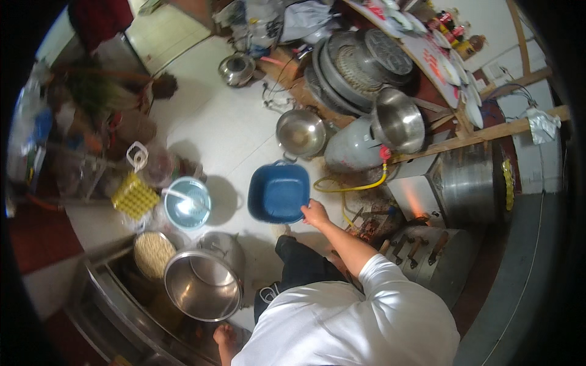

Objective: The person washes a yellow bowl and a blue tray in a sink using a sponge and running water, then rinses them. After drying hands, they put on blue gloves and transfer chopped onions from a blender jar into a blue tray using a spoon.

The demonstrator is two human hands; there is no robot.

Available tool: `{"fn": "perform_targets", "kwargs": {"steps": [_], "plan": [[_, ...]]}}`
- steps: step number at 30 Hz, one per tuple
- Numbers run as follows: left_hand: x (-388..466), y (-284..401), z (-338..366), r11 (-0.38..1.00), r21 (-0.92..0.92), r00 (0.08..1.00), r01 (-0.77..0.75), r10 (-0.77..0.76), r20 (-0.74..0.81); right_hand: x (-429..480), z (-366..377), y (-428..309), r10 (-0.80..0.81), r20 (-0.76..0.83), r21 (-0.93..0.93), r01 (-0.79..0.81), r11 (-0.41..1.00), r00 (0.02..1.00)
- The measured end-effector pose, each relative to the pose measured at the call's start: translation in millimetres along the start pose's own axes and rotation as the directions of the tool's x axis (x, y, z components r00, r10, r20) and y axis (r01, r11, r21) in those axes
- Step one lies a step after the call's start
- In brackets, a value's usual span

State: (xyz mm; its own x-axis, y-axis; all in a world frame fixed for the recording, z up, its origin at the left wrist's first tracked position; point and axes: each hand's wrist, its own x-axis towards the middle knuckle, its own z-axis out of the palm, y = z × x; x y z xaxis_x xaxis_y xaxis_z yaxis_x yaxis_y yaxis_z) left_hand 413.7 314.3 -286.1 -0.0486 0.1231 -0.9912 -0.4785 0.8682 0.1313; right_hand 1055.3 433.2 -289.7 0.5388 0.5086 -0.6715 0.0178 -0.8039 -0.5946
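Observation:
My right hand [315, 213] grips the lower right rim of a blue plastic basin [280, 192], which appears empty and is held out over the tiled floor. My left hand [224, 335] hangs low at the lower left, its fingers curled; whether it holds something is not clear. Just above it stands a tall steel pot [203, 284], open at the top. Beside that pot is a round container of pale, thin pieces [154, 254]. A light-blue bucket [187, 202] with a white handled tool inside stands farther up on the left.
At the right, a grey gas cylinder [350, 144] with a yellow hose [366, 186] stands near a lit burner [419, 218] and a large metal pot [469, 180]. Steel bowls [301, 133] and stacked metal pans [348, 68] lie beyond. A yellow egg tray [135, 196] is at left.

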Motion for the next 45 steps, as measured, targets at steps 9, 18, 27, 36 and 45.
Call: {"fn": "perform_targets", "kwargs": {"steps": [9,18,27,36,45], "plan": [[-57,177,428,0.707,0.478,0.852,-0.521,0.394,0.346,43,-37,-173,-0.154,0.170,0.065,0.145,0.987,0.973],[-82,324,657,0.579,0.529,0.740,-0.621,0.211,0.639,105,-31,-364,-0.356,0.228,0.101,0.341,0.935,0.906],[-25,473,790,0.637,0.516,0.751,-0.573,0.155,0.642,239,-79,-450,-0.348,0.490,0.731,-0.159,0.664,0.799],[18,630,890,0.609,0.553,0.823,-0.568,0.435,0.366,459,-78,-481,-0.044,0.184,-0.376,0.112,0.920,0.982],[24,672,859,0.897,0.130,0.903,-0.423,0.429,-0.015,514,118,-855,-0.541,0.725,-0.201,0.882,0.426,0.426]]}}
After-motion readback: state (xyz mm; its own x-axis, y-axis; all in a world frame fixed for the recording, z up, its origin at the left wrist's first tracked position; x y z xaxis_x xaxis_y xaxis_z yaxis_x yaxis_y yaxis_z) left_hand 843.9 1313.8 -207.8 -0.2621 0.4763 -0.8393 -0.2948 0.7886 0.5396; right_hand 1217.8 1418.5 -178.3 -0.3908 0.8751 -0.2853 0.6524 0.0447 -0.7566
